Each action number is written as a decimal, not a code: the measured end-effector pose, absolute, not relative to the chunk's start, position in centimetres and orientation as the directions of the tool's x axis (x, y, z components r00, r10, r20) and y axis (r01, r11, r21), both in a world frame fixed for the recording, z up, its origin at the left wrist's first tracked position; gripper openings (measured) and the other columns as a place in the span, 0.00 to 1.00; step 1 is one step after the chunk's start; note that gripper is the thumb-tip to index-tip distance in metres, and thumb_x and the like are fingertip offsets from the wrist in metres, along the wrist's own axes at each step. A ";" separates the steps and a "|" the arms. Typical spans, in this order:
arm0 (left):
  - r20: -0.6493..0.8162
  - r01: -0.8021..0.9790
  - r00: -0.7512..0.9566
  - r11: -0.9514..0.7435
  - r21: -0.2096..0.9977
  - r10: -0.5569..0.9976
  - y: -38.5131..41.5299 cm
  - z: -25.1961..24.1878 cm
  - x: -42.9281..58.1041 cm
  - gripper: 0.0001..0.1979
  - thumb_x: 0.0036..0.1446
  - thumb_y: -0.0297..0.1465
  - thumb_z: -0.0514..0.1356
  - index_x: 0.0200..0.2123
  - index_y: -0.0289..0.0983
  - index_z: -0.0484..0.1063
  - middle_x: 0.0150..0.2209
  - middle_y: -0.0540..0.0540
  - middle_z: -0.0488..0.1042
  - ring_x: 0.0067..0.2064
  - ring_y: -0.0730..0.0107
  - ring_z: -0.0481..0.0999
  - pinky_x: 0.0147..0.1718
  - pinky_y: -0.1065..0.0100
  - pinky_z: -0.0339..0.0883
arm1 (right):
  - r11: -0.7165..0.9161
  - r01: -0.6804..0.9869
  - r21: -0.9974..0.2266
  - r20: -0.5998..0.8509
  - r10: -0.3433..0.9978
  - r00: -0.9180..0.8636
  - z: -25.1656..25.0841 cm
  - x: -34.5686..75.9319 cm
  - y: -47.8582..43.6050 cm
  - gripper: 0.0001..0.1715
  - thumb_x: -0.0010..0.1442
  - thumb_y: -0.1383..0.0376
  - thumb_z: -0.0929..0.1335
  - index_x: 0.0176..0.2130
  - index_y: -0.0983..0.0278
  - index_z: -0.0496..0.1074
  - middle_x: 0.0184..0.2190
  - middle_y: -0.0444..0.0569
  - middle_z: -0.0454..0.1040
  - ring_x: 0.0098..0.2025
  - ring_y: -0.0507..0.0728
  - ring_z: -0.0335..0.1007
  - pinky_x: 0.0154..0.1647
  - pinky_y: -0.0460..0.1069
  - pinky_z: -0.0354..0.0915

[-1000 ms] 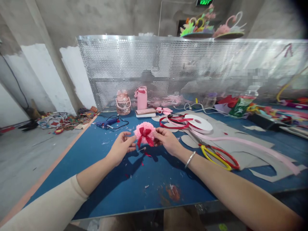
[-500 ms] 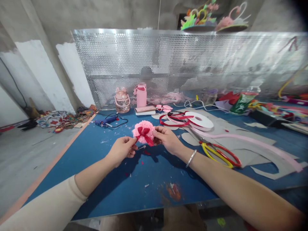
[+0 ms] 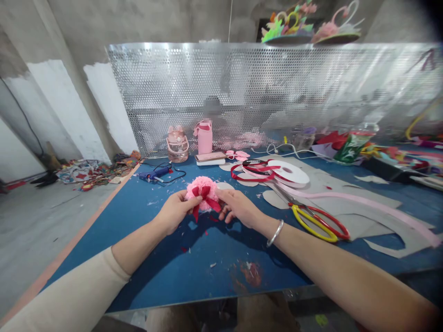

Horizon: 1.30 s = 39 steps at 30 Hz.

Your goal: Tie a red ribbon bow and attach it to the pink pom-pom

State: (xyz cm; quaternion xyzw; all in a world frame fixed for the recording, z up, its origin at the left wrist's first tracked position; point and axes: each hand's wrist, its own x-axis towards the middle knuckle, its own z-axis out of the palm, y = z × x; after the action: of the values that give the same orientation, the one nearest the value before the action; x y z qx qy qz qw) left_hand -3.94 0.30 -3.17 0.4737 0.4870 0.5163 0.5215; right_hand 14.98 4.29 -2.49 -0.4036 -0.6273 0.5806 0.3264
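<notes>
Above the blue table I hold a pink fluffy ornament (image 3: 200,183) with a dark red ribbon bow (image 3: 205,193) on its front. My left hand (image 3: 173,211) is closed on its left side, the thumb lying across the bow. At the right edge, my right hand (image 3: 238,206) grips the ornament between its thumb and forefinger, near the bow's right tail. Its other fingers are bent below. The bow's tails hang downward, and the back of the ornament is hidden.
Scissors with red and yellow handles (image 3: 320,223) lie right of my hands, with ribbon rolls (image 3: 290,173) behind them on grey cut card (image 3: 374,203). A blue glue gun (image 3: 154,174) lies back left. Bottles (image 3: 205,138) and a phone (image 3: 210,158) stand before a perforated metal screen (image 3: 166,101).
The ornament has shifted slightly left and tilted. My left thumb has moved onto the bow, and my right fingers have spread somewhat below the right edge.
</notes>
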 end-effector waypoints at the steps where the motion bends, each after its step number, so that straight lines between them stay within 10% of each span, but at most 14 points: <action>1: -0.017 -0.095 -0.018 0.015 0.995 1.000 0.3 -3.2 -3.9 0.19 0.39 0.41 0.72 0.30 0.35 0.74 0.22 0.50 0.73 0.24 0.71 0.71 0.25 0.70 0.63 | -0.002 0.154 -0.988 -0.074 0.885 -0.461 -2.5 14.9 4.1 0.25 0.54 0.47 0.70 0.23 0.64 0.67 0.18 0.45 0.70 0.17 0.50 0.67 0.13 0.43 0.59; 39: 0.036 -0.276 -0.125 -0.070 0.959 0.992 0.5 -2.3 -3.5 0.19 0.39 0.39 0.73 0.28 0.35 0.70 0.20 0.55 0.71 0.21 0.80 0.66 0.23 0.75 0.61 | 0.011 0.053 -0.999 -0.018 0.852 -0.523 -3.0 14.6 4.0 0.18 0.53 0.52 0.72 0.32 0.65 0.72 0.29 0.48 0.75 0.26 0.51 0.71 0.21 0.43 0.64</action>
State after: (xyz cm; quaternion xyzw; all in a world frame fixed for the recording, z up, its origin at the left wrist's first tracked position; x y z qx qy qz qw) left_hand -3.47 0.52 -2.26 0.4072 0.4395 0.6076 0.5214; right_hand 14.60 4.04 -3.01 -0.3593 -0.6294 0.6045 0.3305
